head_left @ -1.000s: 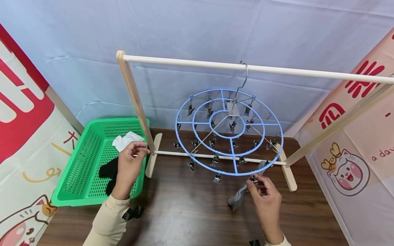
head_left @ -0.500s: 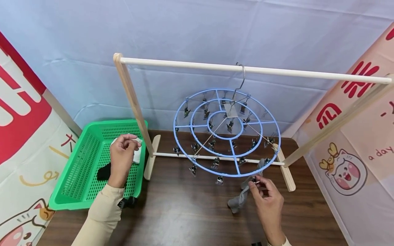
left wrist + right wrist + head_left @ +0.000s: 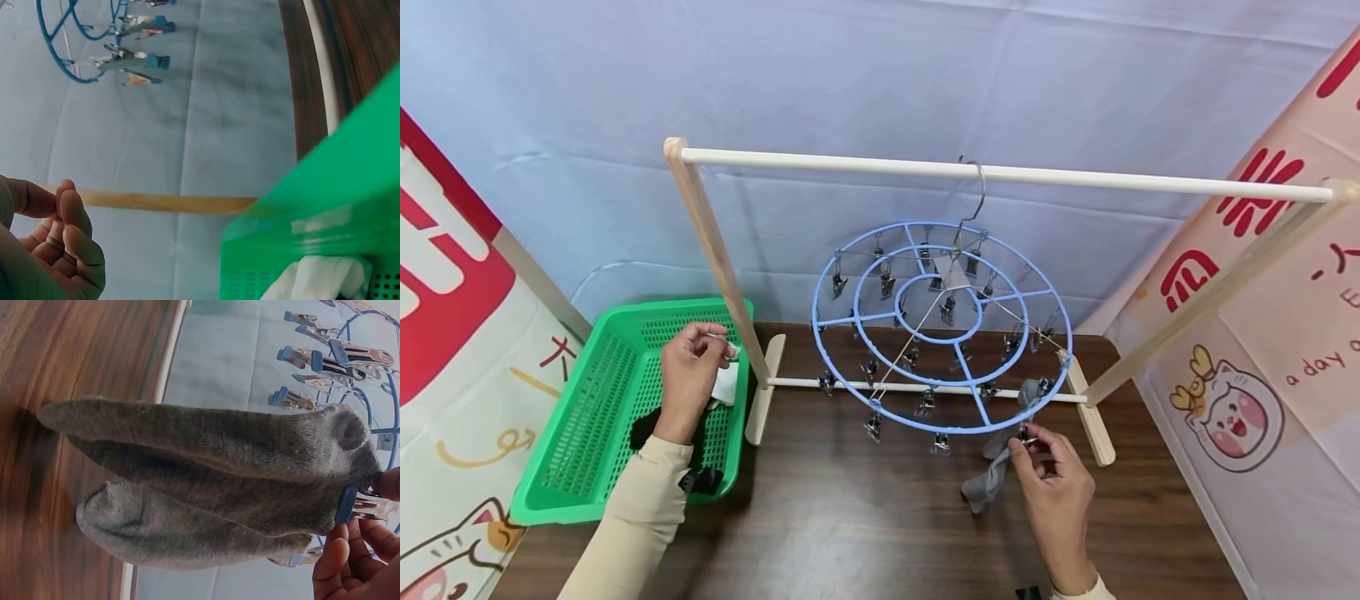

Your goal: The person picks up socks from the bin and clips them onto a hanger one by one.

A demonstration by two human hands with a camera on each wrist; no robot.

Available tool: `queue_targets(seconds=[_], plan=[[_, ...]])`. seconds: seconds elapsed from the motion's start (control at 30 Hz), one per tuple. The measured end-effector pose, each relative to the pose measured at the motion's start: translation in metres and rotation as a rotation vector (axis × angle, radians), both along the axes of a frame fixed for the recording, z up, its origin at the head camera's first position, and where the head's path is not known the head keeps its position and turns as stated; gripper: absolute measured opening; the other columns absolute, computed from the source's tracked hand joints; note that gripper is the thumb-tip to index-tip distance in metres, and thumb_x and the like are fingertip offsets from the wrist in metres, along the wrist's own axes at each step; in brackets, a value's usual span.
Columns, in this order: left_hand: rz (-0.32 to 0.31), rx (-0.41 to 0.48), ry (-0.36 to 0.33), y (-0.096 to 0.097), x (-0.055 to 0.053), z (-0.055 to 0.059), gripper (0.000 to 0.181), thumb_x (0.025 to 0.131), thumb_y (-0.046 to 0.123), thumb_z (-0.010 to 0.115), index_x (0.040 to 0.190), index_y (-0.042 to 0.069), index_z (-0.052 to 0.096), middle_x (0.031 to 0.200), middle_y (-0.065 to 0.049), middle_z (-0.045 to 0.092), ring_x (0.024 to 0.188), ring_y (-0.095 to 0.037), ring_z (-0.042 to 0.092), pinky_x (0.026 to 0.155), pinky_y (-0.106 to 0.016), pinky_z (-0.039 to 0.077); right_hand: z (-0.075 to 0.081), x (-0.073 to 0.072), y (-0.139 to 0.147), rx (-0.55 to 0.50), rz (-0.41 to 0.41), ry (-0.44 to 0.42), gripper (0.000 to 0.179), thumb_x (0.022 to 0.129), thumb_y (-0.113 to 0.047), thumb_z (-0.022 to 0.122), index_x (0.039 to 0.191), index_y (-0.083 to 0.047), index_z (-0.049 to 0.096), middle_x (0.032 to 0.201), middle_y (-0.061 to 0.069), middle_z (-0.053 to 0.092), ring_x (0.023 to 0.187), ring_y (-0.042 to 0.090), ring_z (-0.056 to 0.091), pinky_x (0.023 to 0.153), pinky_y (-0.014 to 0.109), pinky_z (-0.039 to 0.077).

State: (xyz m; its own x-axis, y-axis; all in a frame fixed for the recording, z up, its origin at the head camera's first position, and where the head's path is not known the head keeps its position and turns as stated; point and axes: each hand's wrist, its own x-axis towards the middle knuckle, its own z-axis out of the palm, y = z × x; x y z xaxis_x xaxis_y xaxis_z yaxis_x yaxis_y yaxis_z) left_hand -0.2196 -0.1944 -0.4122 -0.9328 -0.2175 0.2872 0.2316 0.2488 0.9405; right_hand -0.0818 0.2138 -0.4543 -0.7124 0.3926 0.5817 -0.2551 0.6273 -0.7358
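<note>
In the right wrist view, my right hand [image 3: 359, 556] pinches a metal clip [image 3: 372, 507] with blue tips, thumb on one side and fingers on the other. The clip is at the top edge of a grey sock [image 3: 250, 440]. Another grey sock [image 3: 187, 531] hangs beside it at a second clip. Both hang at the near right rim of a round blue clip hanger [image 3: 958, 432]. Over the right side of the green basket [image 3: 617, 310], my left hand [image 3: 688, 375] has loosely curled fingers, holding nothing. A white sock [image 3: 322, 278] lies in the basket below it.
A drying rack with a white top rod [image 3: 850, 162] carries the hanger by its hook [image 3: 981, 196]. Its wooden left post [image 3: 718, 258] stands close to the basket. Dark cloth [image 3: 643, 429] lies in the basket. Several bare clips [image 3: 872, 425] dangle from the hanger.
My left hand has shifted left, away from the rack's post and over the white sock in the basket. My right hand has stayed at the clip. The head view has turned slightly right.
</note>
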Motion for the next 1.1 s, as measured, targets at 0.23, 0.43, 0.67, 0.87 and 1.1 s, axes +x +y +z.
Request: queue_targets(seconds=[0.23,0.43,0.67,0.87,1.1], plan=[[0.041,-0.097,0.007,-0.012,-0.017,-0.017,0.015,0.096,0.006,0.053,0.103,0.0,0.065,0.075,-0.015,0.066,0.061,-0.022,0.06,0.059,-0.027,0.05,0.0,-0.002,0.005,0.029,-0.041,0.005,0.023,0.076,0.006,0.076,0.098,0.002,0.071,0.082,0.003,0.063,0.071,0.0,0.055,0.055,0.01,0.04],[0.095,-0.192,-0.028,-0.016,-0.025,-0.023,0.017,0.097,0.01,0.052,0.101,0.003,0.067,0.077,-0.016,0.067,0.063,-0.028,0.062,0.058,-0.024,0.049,0.002,-0.001,0.007,0.03,-0.065,0.011,0.023,0.076,0.006,0.076,0.098,0.002,0.071,0.083,0.003,0.064,0.071,0.0,0.055,0.055,0.009,0.039],[0.142,-0.255,-0.123,-0.019,-0.032,-0.03,0.019,0.096,0.011,0.051,0.1,0.004,0.068,0.083,-0.015,0.069,0.064,-0.021,0.064,0.058,-0.024,0.048,0.001,-0.002,0.009,0.027,-0.064,0.021,0.023,0.076,0.006,0.077,0.098,0.001,0.072,0.084,0.004,0.065,0.074,-0.002,0.055,0.056,0.009,0.039],[0.121,-0.295,-0.214,-0.027,-0.038,-0.038,0.019,0.096,0.01,0.051,0.101,0.002,0.068,0.088,-0.018,0.069,0.07,-0.023,0.065,0.061,-0.028,0.049,0.003,-0.002,0.01,0.027,-0.063,0.047,0.025,0.075,0.007,0.077,0.099,0.001,0.072,0.086,0.007,0.066,0.077,-0.003,0.056,0.057,0.008,0.039],[-0.033,-0.397,-0.418,-0.036,-0.044,-0.043,0.028,0.096,0.018,0.054,0.113,-0.001,0.062,0.102,-0.022,0.062,0.086,-0.033,0.06,0.063,-0.039,0.047,0.004,-0.002,0.011,0.03,-0.088,0.025,0.023,0.078,0.006,0.075,0.1,0.002,0.071,0.087,0.01,0.067,0.076,-0.004,0.056,0.057,0.008,0.04]])
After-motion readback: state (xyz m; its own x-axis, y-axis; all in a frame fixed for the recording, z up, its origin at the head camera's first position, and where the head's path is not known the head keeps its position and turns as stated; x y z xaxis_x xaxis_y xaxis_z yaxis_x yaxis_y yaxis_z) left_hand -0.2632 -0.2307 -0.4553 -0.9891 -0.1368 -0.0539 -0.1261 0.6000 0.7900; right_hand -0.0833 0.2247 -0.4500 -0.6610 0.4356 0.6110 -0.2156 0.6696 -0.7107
